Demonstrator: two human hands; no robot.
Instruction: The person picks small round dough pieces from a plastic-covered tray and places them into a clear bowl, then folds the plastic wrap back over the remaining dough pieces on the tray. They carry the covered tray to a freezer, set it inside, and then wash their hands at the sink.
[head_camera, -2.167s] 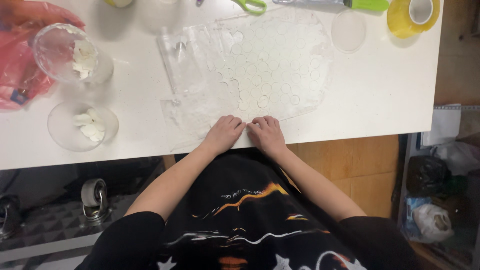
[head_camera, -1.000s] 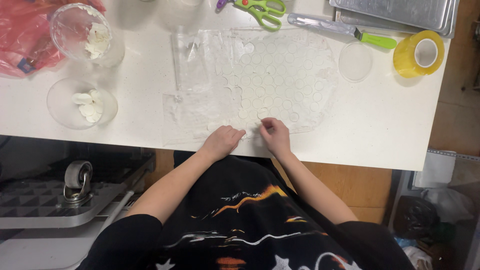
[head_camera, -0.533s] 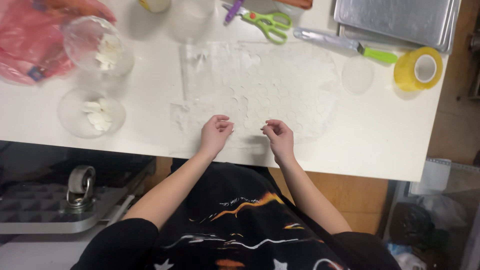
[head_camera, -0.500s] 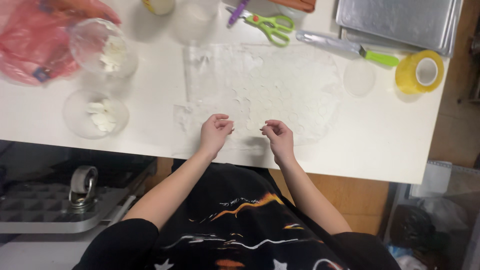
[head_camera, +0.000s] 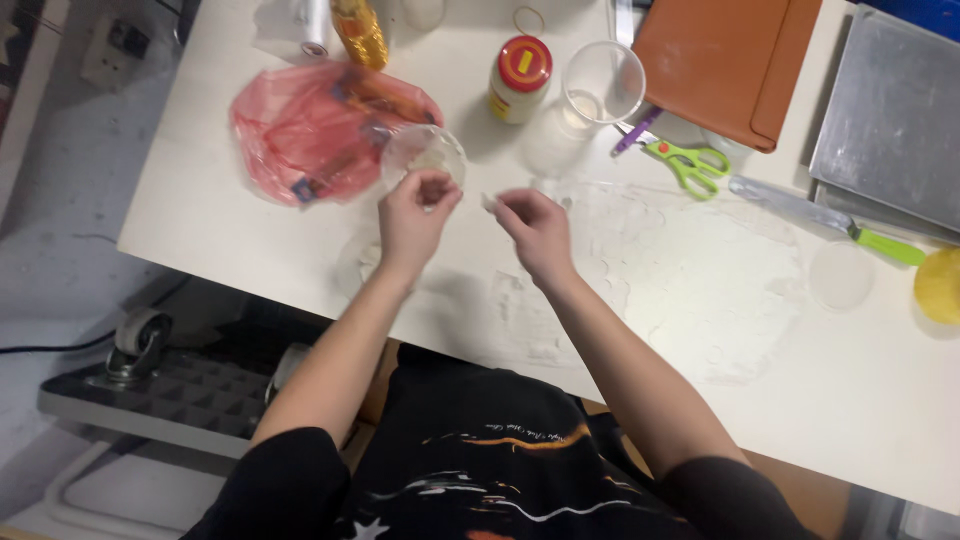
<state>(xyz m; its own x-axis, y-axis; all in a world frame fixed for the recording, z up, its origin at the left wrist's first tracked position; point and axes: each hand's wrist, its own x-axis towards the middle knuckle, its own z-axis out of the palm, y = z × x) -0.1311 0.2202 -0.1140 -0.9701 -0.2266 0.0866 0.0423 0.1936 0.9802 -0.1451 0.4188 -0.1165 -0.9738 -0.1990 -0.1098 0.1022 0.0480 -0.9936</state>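
both hands have lifted off the near edge of the thin, clear plastic sheet dotted with pale round discs (head_camera: 700, 270) and moved up and left across the white table (head_camera: 200, 230). the left hand (head_camera: 412, 215) now sits at the small clear glass bowl (head_camera: 425, 155), fingertips bunched together over its rim. the right hand (head_camera: 535, 228) hovers just beside it, thumb and forefinger pinching a small white scrap (head_camera: 489, 202). a crumpled pink plastic bag (head_camera: 320, 125) lies touching the bowl's left side; green-handled scissors (head_camera: 690, 165) rest beyond the sheet.
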